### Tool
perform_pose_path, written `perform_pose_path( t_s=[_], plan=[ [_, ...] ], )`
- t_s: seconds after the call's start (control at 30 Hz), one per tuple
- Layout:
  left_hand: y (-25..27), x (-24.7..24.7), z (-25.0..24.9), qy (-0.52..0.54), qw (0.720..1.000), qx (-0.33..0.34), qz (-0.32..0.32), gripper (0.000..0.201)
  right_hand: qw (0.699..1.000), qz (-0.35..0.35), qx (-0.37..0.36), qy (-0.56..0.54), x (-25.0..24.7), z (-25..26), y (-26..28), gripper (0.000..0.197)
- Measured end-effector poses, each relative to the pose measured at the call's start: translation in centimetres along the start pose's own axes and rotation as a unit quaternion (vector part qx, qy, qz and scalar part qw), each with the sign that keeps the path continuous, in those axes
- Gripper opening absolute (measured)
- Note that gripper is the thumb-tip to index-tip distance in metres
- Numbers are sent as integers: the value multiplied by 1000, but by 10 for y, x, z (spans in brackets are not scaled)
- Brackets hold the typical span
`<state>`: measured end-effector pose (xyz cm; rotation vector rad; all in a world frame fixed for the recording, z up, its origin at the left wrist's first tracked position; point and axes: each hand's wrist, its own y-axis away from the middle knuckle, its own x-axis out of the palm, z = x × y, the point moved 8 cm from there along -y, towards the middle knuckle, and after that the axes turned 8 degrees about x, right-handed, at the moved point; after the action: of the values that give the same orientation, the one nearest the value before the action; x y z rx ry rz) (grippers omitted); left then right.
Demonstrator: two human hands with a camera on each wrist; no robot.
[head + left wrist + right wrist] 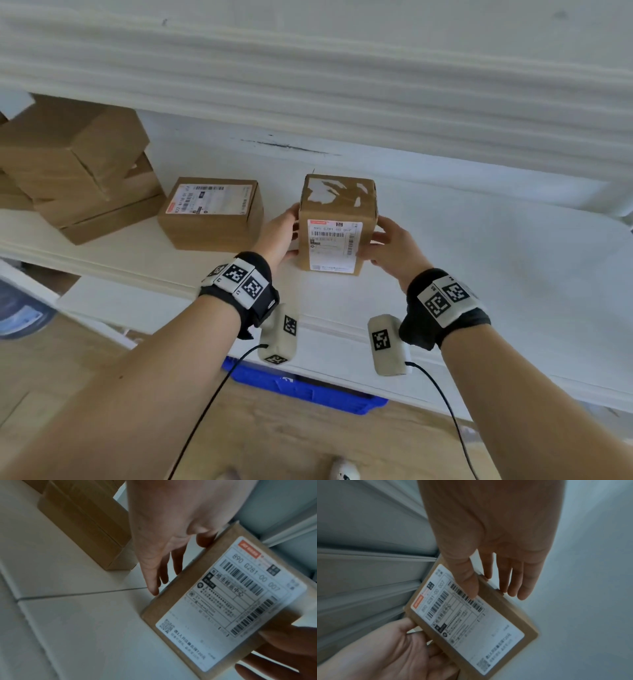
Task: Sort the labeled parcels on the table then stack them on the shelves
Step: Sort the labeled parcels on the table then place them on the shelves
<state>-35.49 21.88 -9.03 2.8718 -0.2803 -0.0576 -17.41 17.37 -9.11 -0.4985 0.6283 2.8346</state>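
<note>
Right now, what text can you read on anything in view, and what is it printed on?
"890 G281-00 007": on the shipping label of the upright parcel held between the left hand and right hand.
Its red header, barcodes and small print: too blurred.
The flat parcel label: unreadable.

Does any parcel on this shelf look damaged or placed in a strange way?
Yes. The upright parcel held between the left hand and right hand has torn white label remains on its top face. At far left, the stacked boxes sit askew, not squared.
</note>
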Motion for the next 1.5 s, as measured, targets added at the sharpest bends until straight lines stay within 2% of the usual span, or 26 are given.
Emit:
perform_pose_path(
  t_s=[0.13,0.23,0.43,0.6,0.73,0.87,1.0,1.13,1.3,1.5],
  plan=[
    [4,5,7,10,1000,-2,-24,26,994,15,17,-106,-2,-11,-4,62],
    [11,11,10,2,999,-13,-44,28,990,13,9,-142,-7,-22,-1,58],
    [49,24,-1,-68,995,43,-53,38,982,28,-14,-188,-18,-38,34,44],
    [88,48,7,-117,990,72,38,47,978,-16,-17,-209,-40,-51,70,39],
    [117,57,6,-126,986,83,76,46,973,-46,-9,-225,-49,-67,109,37],
    [151,63,14,-117,985,74,100,54,969,-64,-2,-238,-52,-86,150,34],
    [183,70,30,-77,987,63,127,36,960,-84,16,-267,-53,-105,192,34],
    [207,88,46,-75,979,70,174,45,949,-114,32,-292,-56,-131,237,34],
    [239,140,66,-74,963,61,250,48,931,-176,40,-317,-89,-171,295,31],
    [278,210,75,-81,946,42,312,43,907,-241,46,-342,-142,-215,346,31]
  ],
)
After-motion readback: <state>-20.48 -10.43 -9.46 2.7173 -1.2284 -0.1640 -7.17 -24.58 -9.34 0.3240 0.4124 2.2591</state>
